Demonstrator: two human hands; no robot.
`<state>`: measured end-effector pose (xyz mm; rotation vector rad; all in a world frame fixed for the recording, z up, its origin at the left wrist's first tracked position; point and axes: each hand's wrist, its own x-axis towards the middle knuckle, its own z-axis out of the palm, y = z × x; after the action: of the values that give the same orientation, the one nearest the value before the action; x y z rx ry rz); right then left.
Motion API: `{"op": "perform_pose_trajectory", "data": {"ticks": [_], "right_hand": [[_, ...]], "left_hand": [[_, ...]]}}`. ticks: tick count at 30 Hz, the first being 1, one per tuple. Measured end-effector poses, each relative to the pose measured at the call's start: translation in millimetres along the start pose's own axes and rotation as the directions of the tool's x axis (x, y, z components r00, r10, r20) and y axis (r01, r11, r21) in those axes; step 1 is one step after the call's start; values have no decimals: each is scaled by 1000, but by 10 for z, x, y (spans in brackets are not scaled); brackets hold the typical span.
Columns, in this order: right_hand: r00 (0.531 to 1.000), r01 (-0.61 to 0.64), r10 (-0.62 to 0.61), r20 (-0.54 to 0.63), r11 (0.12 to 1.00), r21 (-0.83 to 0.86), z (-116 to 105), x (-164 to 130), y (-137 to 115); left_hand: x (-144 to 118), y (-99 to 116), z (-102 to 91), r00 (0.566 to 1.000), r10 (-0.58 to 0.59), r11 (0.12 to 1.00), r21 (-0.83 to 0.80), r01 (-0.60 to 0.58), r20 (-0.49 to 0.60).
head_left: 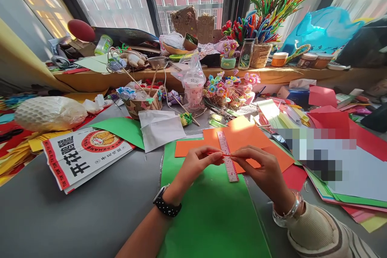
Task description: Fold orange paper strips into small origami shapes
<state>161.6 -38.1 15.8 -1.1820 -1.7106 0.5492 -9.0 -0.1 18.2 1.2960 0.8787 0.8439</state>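
Both hands, left hand (pixel 198 161) and right hand (pixel 260 165), pinch a thin red strip (pixel 225 155) over the ruler (pixel 228 161); I'd keep it taut and roll evenly.

Hands: 2, left hand (pixel 198 163) and right hand (pixel 262 169)
Red strip (pixel 220 154): 1, pinched between both hands
Ruler (pixel 227 156): 1
Orange sheet (pixel 238 139): 1
Green sheets: 2, near (pixel 208 209) and far (pixel 123 128)
Printed bag (pixel 81 155): 1
Watch (pixel 165 204): 1
Bracelet (pixel 290 209): 1

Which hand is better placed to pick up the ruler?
Right, probably. The right hand lies against the ruler on the orange paper; the left hand sits further left, both pinching a thin red strip.
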Motion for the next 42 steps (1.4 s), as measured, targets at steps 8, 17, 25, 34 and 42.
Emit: {"op": "perform_pose_trajectory", "data": {"ticks": [8, 17, 25, 34, 42], "right_hand": [[977, -187, 184, 105, 982, 19, 6, 28, 16], [855, -504, 402, 327, 793, 343, 72, 18, 12], [863, -451, 347, 366, 856, 251, 119, 3, 4], [810, -493, 340, 477, 836, 241, 136, -9, 17], [822, -495, 337, 459, 821, 285, 143, -7, 30]], "left_hand": [[20, -54, 9, 999, 28, 1000, 5, -28, -35], [38, -74, 10, 997, 29, 998, -47, -33, -78], [32, -73, 47, 999, -30, 998, 52, 33, -42], [14, -67, 27, 990, 8, 992, 123, 10, -144], [23, -63, 15, 997, -30, 993, 109, 37, -66]]}}
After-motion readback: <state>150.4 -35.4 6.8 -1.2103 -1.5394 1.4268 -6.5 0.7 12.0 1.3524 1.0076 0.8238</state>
